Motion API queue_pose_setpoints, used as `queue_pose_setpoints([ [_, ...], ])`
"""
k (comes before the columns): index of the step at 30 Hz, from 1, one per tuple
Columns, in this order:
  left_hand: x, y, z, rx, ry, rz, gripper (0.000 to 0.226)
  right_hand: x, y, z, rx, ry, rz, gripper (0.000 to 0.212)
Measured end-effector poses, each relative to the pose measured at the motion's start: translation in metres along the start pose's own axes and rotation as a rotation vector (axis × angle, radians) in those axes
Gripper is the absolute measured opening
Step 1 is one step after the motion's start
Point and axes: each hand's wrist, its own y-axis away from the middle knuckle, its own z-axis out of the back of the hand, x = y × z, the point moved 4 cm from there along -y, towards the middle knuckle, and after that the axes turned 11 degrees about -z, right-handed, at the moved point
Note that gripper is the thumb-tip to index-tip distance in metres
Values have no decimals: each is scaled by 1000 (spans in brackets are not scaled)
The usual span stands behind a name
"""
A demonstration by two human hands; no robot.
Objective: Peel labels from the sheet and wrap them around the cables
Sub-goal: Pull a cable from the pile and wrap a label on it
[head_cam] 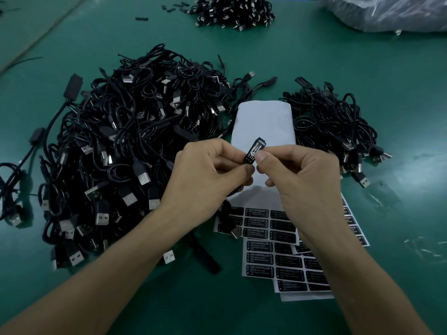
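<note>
A small black label [254, 151] with white "LED CONTROLLER" print is held up between both hands above the table. My left hand [208, 175] pinches its lower end and my right hand [300, 180] pinches its middle with thumb and forefinger. Whether a cable sits inside the label is hidden by my fingers. Below my hands lie label sheets [273, 252] with rows of black labels, partly covered by my right forearm. A big heap of black USB cables [121, 151] lies at the left.
A smaller heap of cables [338, 124] lies at the right. A white backing sheet [263, 122] curls up between the heaps. Another cable pile [234, 10] sits at the far edge, beside a clear plastic bag [387, 13]. The green mat [387, 286] covers the table.
</note>
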Motion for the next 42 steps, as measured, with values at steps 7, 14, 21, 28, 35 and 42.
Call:
queue_pose_setpoints([
  [7,3,0,0,13,27,19,8,0,1,0,-14,6,4,13],
  [14,5,-1,-2,28,80,48,9,2,2,0,-34,-3,4,15],
  [21,5,-1,-3,39,176,89,12,4,2,0,-39,-7,17,16],
  [28,3,0,-4,36,218,124,12,3,3,-2,-41,-26,16,15],
  [35,1,1,-4,9,273,141,11,5,2,-3,-5,-81,9,14],
  [42,2,0,-4,2,267,129,10,6,4,-2,-5,-79,38,13],
])
